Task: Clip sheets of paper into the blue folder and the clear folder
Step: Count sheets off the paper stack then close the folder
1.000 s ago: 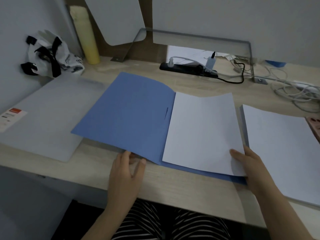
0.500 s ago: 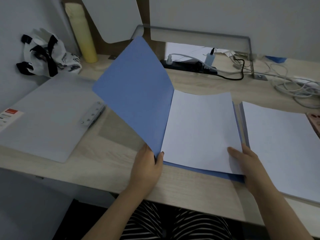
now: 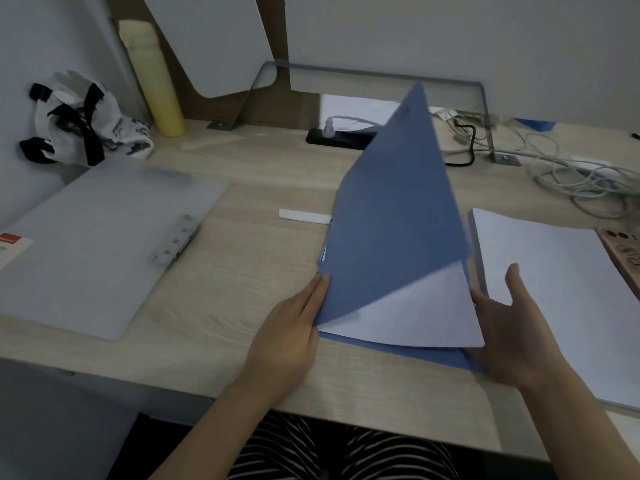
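Observation:
The blue folder (image 3: 391,216) lies in the middle of the desk, its front cover swung up and over to the right, partly covering a white sheet (image 3: 412,317) inside. My left hand (image 3: 294,327) holds the cover's lower left edge. My right hand (image 3: 512,327) rests at the folder's lower right corner, fingers spread, thumb up. The clear folder (image 3: 90,244) lies flat at the left, its metal clip (image 3: 175,242) on its right edge. A stack of white paper (image 3: 557,292) sits at the right.
A white strip (image 3: 304,216) lies on the desk left of the blue folder. A yellow bottle (image 3: 152,77) and a black-and-white bag (image 3: 79,123) stand at the back left. A power strip (image 3: 341,138) and tangled cables (image 3: 571,174) lie at the back right.
My left hand has swung the blue cover from flat on the left, up and over towards the right. The clear folder's clip and the white strip came into view. My right hand opened.

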A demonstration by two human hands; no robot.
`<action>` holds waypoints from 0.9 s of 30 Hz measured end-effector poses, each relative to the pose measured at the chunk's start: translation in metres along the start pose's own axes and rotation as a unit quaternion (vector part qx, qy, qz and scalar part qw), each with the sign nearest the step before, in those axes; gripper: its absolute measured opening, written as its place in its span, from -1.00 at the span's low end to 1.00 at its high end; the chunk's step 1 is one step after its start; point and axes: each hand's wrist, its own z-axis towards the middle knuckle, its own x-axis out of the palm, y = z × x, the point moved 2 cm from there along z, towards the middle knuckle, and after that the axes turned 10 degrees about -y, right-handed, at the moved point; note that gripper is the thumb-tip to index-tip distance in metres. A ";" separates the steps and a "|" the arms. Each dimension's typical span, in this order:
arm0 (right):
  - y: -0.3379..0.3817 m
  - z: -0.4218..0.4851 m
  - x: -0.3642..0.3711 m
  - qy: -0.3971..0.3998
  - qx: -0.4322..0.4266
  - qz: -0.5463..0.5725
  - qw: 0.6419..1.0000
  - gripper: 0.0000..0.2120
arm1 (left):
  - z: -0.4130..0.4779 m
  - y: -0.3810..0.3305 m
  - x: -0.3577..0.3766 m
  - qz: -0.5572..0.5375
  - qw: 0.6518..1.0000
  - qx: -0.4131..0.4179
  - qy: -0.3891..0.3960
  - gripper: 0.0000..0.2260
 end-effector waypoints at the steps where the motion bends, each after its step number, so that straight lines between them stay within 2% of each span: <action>1: 0.001 0.001 -0.001 0.006 -0.007 -0.009 1.000 -0.19 | 0.000 0.002 0.000 0.016 1.000 0.010 0.009 -0.49; 2: 0.005 -0.004 -0.008 -0.023 -0.062 -0.042 0.997 -0.16 | -0.001 0.003 0.000 0.029 0.999 0.018 0.017 -0.48; 3: 0.004 -0.008 -0.005 0.003 -0.060 -0.017 0.998 -0.14 | -0.001 0.004 0.001 0.043 0.998 0.024 0.026 -0.46; 4: 0.002 -0.002 -0.007 -0.006 -0.047 0.003 0.999 -0.14 | -0.001 0.004 0.001 0.055 0.998 0.027 0.032 -0.42; 5: -0.002 0.009 -0.011 0.022 0.028 0.089 0.995 -0.16 | -0.001 0.002 0.001 0.070 0.996 0.028 0.042 -0.36; 6: -0.004 0.012 -0.014 0.023 0.056 0.114 0.992 -0.18 | -0.001 0.001 0.002 0.088 0.994 0.025 0.057 -0.30; 8: -0.004 0.011 -0.014 0.003 0.042 0.104 0.994 -0.22 | 0.001 -0.003 0.001 0.085 0.994 -0.001 0.071 -0.26; 10: -0.003 0.011 -0.015 -0.008 0.037 0.087 0.995 -0.32 | 0.007 -0.007 0.001 -0.017 0.997 -0.069 0.033 -0.42; 13: -0.002 0.007 -0.011 -0.010 0.020 0.080 0.997 -0.38 | 0.022 -0.012 -0.002 -0.159 0.972 -0.168 -0.050 -0.72; 16: -0.001 0.007 -0.009 -0.021 0.009 0.084 0.996 -0.67 | 0.043 -0.011 -0.007 -0.232 0.931 -0.281 -0.019 -0.90; 18: -0.001 0.008 -0.010 -0.043 -0.004 0.072 0.997 -0.75 | 0.054 -0.007 -0.008 -0.228 0.919 -0.321 0.021 -0.86; 22: 0.001 0.001 -0.002 -0.074 0.001 0.037 0.997 -0.80 | 0.054 -0.007 -0.008 -0.329 0.855 -0.394 0.073 -0.77; 24: 0.000 0.001 0.001 -0.081 0.003 0.003 0.997 -0.80 | 0.052 -0.005 -0.010 -0.324 0.854 -0.401 0.062 -0.79; 27: -0.002 -0.003 0.009 -0.112 -0.016 -0.120 0.986 -0.82 | 0.044 0.002 -0.016 -0.318 0.852 -0.415 0.034 -0.76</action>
